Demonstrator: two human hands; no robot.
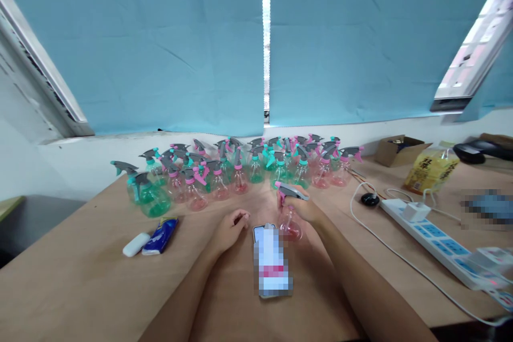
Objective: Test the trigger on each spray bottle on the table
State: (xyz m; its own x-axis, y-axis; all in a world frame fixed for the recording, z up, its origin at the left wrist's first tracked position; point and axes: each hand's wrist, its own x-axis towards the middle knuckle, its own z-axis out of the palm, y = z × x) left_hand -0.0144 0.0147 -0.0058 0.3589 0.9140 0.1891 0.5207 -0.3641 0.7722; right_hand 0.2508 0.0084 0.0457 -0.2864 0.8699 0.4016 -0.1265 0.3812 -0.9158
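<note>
In the head view, a flat, rectangular phone, partly blurred, lies on the smooth, wood-toned table and serves as the landmark. Just to the right of the phone's far end is a pink spray bottle, its clear, rounded plastic body topped by an angular grey head with a pink nozzle pointing left. The right hand is closed around its neck and head, fingers wrapped beneath the nozzle; whether the base touches the table is hard to tell. To the left of the phone's far end, the left hand rests with fingers loosely curled, partway closed; whether anything sits inside them cannot be told. Beyond the phone stands a wide, crowded band of similar spray bottles, translucent green and pink, with bulbous bodies. Well left of the phone are a glossy, creased blue packet and a smooth, pebble-shaped white case. Well right of it lie a long white plastic power strip, a shiny black rounded object, an open cardboard box and a yellow, crinkly printed bag.
</note>
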